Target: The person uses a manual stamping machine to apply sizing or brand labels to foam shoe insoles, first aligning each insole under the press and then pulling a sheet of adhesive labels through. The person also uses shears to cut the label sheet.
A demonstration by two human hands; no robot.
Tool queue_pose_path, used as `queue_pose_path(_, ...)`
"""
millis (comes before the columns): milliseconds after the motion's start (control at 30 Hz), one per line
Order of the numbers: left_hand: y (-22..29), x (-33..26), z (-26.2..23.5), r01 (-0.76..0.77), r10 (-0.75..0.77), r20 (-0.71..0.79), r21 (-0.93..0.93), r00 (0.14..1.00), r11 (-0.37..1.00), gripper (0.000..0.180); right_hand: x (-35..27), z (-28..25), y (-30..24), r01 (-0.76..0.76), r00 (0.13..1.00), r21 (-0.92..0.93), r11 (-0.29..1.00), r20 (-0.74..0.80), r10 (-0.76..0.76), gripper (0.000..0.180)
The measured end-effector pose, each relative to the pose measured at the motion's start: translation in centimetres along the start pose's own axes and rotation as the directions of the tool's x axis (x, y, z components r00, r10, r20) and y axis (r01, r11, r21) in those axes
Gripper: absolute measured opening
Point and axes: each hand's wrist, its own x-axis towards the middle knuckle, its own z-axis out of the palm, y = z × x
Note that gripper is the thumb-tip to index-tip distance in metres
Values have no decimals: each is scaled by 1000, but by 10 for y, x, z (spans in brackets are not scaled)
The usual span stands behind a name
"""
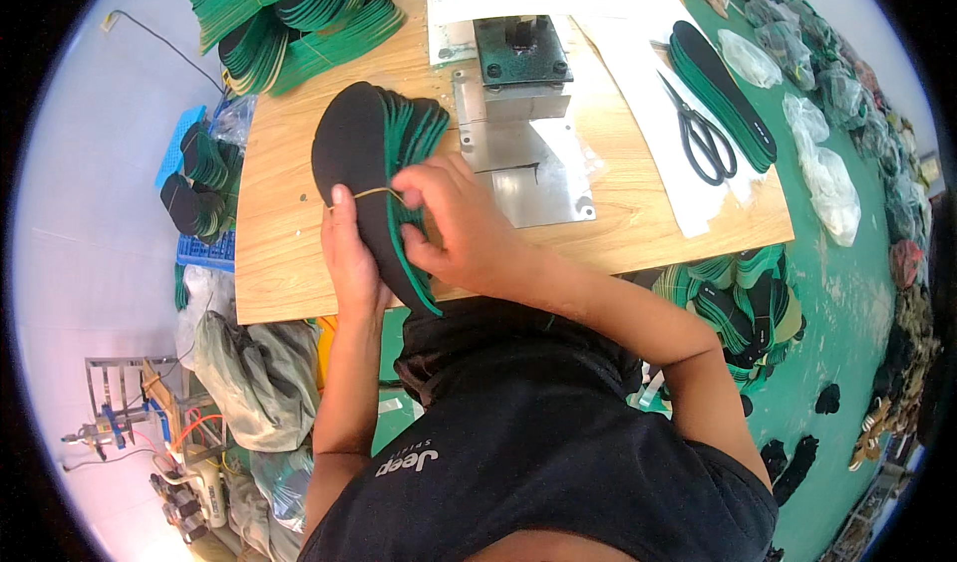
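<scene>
A stack of insoles point(351, 143), black on top with green edges, is held over the near left part of the wooden table. My left hand point(351, 258) grips the stack from its near left side, thumb on top. Across the stack's middle runs a thin tan rubber band point(371, 193). My right hand point(461, 221) is closed at the stack's right side, with fingertips pinching the band's end. The fingers under the stack are hidden.
Metal fixtures point(523, 64) stand at the table's far middle. Black-handled scissors point(701, 136) and another insole stack point(720, 94) lie to the right. Green insole sheets point(309, 24) pile up far left. A blue crate point(207, 251) with insoles stands left of the table. Bundled insoles point(743, 308) sit below its right edge.
</scene>
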Motion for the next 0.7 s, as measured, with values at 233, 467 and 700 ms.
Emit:
queue_pose_path(233, 2, -7, -3, -94, 100, 100, -60, 990, 994, 58, -7, -28, -5, 281, 900, 416, 865, 199, -388, 23)
queue_pose_path(467, 14, -3, -54, -114, 138, 37, -372, 990, 921, 64, -75, -23, -16, -523, 493, 489, 698, 842, -220, 50)
queue_pose_path(700, 4, -12, -54, -101, 228, 241, -446, 943, 890, 72, 4, -38, -34, 41, 995, 9, 999, 89, -41, 74)
